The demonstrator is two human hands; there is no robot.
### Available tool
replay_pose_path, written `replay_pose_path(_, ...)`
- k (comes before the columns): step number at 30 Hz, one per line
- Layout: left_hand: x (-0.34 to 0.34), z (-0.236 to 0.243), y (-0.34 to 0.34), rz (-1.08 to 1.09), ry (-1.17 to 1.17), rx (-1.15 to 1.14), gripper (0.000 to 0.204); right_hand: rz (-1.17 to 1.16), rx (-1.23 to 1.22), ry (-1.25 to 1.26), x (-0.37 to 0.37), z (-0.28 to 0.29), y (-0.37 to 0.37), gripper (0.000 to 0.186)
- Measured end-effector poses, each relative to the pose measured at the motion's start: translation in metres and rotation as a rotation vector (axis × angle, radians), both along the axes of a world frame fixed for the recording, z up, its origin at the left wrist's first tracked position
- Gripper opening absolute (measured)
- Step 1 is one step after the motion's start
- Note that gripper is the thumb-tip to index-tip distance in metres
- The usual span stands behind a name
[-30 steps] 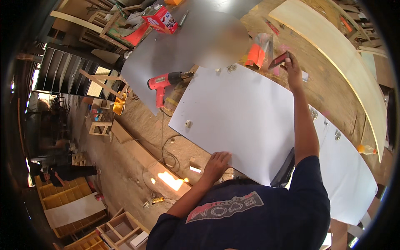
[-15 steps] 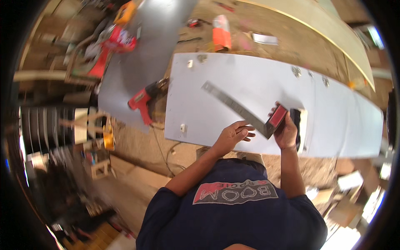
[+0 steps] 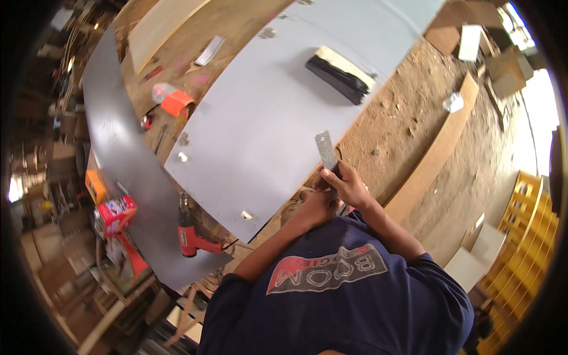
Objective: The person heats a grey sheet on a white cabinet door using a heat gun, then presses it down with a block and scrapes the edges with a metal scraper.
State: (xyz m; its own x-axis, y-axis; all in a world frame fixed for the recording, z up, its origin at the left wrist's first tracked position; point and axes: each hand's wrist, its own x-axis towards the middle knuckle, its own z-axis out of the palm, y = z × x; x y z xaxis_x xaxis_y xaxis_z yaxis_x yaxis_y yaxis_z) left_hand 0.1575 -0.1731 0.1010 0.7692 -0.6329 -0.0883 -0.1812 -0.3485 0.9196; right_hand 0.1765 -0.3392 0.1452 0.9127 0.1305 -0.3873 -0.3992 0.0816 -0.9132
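A try square with a steel blade (image 3: pixel 325 148) is in my right hand (image 3: pixel 350 184), which is closed around it with the thumb on the dark part below the blade. The blade points up and away from me, near the panel's front edge. My left hand (image 3: pixel 319 208) is beside and just below the right, in front of my shirt, with its fingers curled. What lies inside those fingers is hidden. Beyond my hands stretches a pale grey panel (image 3: pixel 254 124) with small metal fittings (image 3: pixel 268 33) and a white fitting (image 3: pixel 247 215) on it.
A black and cream block-like thing (image 3: pixel 338 77) lies on the panel. To the left are a red power drill (image 3: pixel 188 238), a dark grey sheet (image 3: pixel 118 130), a red can (image 3: pixel 115 214) and an orange-and-clear bottle (image 3: pixel 173 100). A wooden plank (image 3: pixel 435 148) lies on the dirt at right.
My view has turned, so the panel now slants up to the right. Both hands have drawn in close to my body and come together. The try square has swung more upright.
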Motion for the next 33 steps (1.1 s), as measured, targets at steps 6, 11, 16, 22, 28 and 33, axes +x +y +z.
replay_pose_path(6,0.01,0.015,-0.011,0.168,0.286,0.336,0.025,-0.374,0.135,0.274,-0.027,-0.055,-0.061,0.027)
replay_pose_path(11,0.049,-0.026,-0.005,0.37,-0.415,0.505,0.025,-0.203,-0.072,0.338,-0.032,-0.074,-0.078,0.029)
replay_pose_path(16,0.082,-0.025,-0.037,0.26,-0.628,0.599,0.028,-0.26,0.152,0.368,-0.032,-0.103,-0.066,0.033)
replay_pose_path(22,0.089,-0.033,-0.061,0.25,-0.737,0.656,0.029,-0.266,0.25,0.333,-0.03,-0.116,-0.057,0.035)
replay_pose_path(28,0.088,-0.038,-0.059,0.238,-0.79,0.65,0.031,-0.311,0.229,0.315,-0.034,-0.123,-0.046,0.036)
replay_pose_path(33,0.092,-0.037,-0.057,0.226,-0.793,0.617,0.031,-0.352,0.248,0.338,-0.035,-0.122,-0.038,0.036)
